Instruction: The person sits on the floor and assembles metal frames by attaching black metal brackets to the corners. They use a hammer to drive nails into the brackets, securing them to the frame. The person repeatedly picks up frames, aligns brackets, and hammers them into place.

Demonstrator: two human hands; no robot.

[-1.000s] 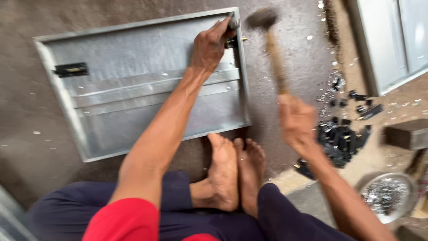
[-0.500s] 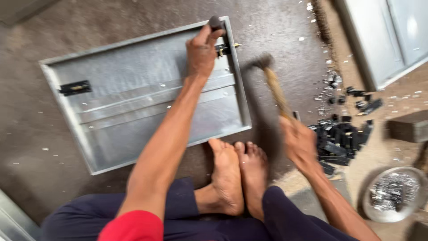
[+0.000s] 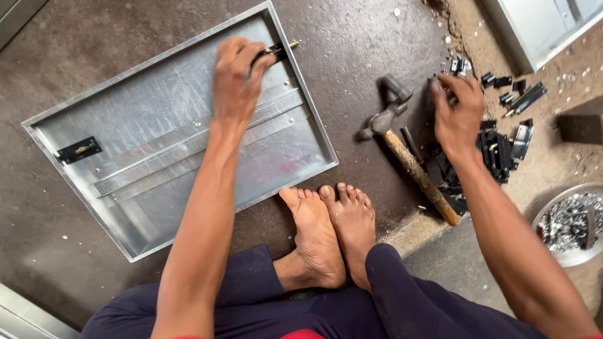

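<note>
The panel (image 3: 169, 144) lies flat on the floor (image 3: 370, 44). The left hand (image 3: 235, 78) grips a black latch (image 3: 271, 53) at its far edge. The right hand (image 3: 457, 113), fingers curled, reaches into black parts (image 3: 502, 147); whether it grips one is unclear. A hammer (image 3: 408, 157) lies between.

My left hand (image 3: 237, 75) is closed over a small black metal latch piece (image 3: 271, 53) at the far rim of the shallow rectangular galvanised sheet-metal panel (image 3: 157, 157), which lies flat on the dark floor. A second black latch (image 3: 78, 150) sits at the panel's left edge. My right hand (image 3: 457, 113) reaches into the heap of small black metal parts (image 3: 502, 141), fingers bent on one piece. The wooden-handled claw hammer (image 3: 408, 154) lies on the floor, just left of that hand, untouched. A round metal bowl of silvery rivets (image 3: 568, 223) stands at far right. My bare feet (image 3: 330, 232) rest near the panel's corner.
</note>
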